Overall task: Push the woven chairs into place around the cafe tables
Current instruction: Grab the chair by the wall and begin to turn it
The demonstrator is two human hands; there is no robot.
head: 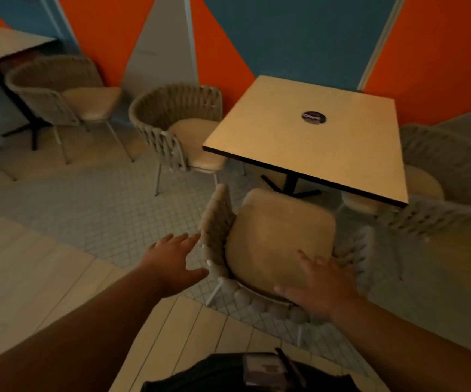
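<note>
A woven chair (279,239) with a beige seat cushion stands just below me, facing a square cafe table (308,142); the seat's front reaches the table's near edge. My left hand (172,261) is open, fingers spread, at the outer left side of the chair's woven back, close to it or just touching. My right hand (319,284) is open above the rear right of the back rim, over the cushion's edge. Neither hand is closed around the chair.
A second woven chair (177,128) sits at the table's left side, a third (440,176) at its right. Farther left stand another chair (59,91) and another table (2,43). An orange and blue wall lies behind. A small dark disc (313,117) rests on the table.
</note>
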